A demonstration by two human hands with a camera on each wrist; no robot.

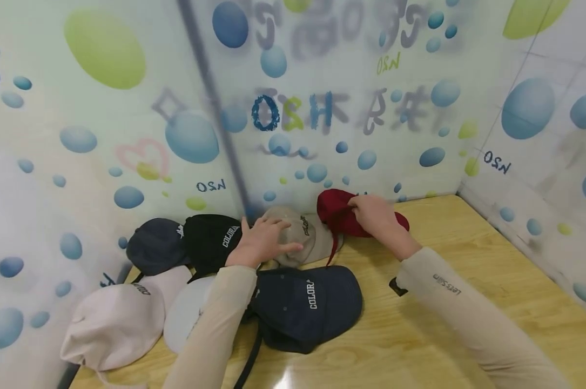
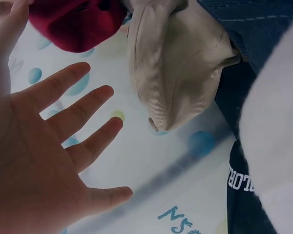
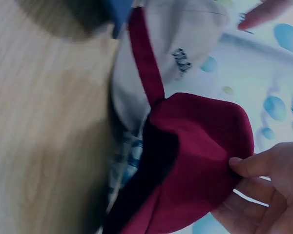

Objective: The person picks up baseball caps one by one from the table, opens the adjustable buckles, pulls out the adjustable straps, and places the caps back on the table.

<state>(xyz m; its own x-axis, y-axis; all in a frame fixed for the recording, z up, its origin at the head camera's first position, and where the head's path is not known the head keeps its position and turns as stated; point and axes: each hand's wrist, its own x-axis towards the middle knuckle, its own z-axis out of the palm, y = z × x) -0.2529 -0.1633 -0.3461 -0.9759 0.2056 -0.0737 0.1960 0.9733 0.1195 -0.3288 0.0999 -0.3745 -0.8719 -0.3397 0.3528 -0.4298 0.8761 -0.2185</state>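
- Nearest the head camera are two beige sleeves: the left sleeve point(image 1: 207, 329) enters from 7 o'clock, and the right sleeve point(image 1: 472, 313), with small dark lettering near the cuff, from 4 o'clock.
- The right hand point(image 1: 377, 216), between 3 and 4 o'clock, has its grip pinching the edge of the red cap point(image 1: 331, 208); in the right wrist view the thumb lies on the cloth, fingers behind.
- The red cap is at the back of the desk point(image 1: 472, 237), at 2 o'clock from the beige cap point(image 1: 317, 235). Its red strap point(image 1: 332, 251) hangs down in front of that cap's brim.
- The left hand point(image 1: 261, 243) is at 7 o'clock, its grip spread wide, in front of the gap between the beige cap and the black cap point(image 1: 207, 237); the left wrist view shows its fingers apart from the beige cloth.
- At 6 o'clock lies a navy cap point(image 1: 312, 310), brim towards 3 o'clock, with a dark strap point(image 1: 250, 359) trailing to 7.
- A dark blue cap point(image 1: 154, 246) sits at 9 o'clock from the black one, touching it.
- Towards 8 o'clock lie a pale pink cap point(image 1: 120, 319) and, beside it, a white cap point(image 1: 181, 319) partly behind the left sleeve.
- A bubble-patterned wall point(image 1: 341, 173) rises behind, towards 12.
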